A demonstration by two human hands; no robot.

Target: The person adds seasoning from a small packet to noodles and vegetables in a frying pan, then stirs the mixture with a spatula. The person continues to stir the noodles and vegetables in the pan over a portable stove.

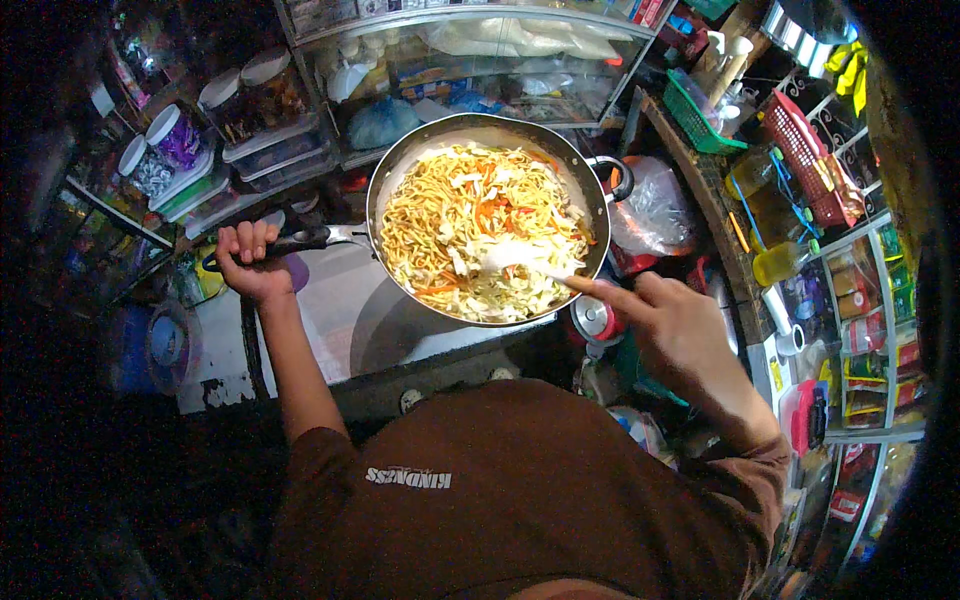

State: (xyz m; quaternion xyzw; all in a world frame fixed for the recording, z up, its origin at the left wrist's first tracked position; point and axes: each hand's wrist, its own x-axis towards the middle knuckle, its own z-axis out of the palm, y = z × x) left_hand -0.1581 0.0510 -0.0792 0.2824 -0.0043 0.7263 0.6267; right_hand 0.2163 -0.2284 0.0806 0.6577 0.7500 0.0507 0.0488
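A wide metal pan [604, 217] is full of yellow noodles [427, 210] mixed with shredded cabbage [510, 296] and orange strips that look like carrot. My left hand [253, 259] is closed around the pan's long black handle [304, 240]. In my right hand [660, 319] is a utensil with a brown handle [574, 283]; its pale, blurred head [517, 256] lies in the food at the pan's near right part. A short loop handle [621, 178] juts from the pan's right side.
Below the pan is a pale stove or counter surface [322, 300] with knobs along its front. A glass cabinet [480, 15] stands behind. Lidded tubs [174, 139] are at left. At right are a can [596, 319], a plastic bag [656, 210], a green basket [697, 120] and bottles of yellow liquid [780, 262].
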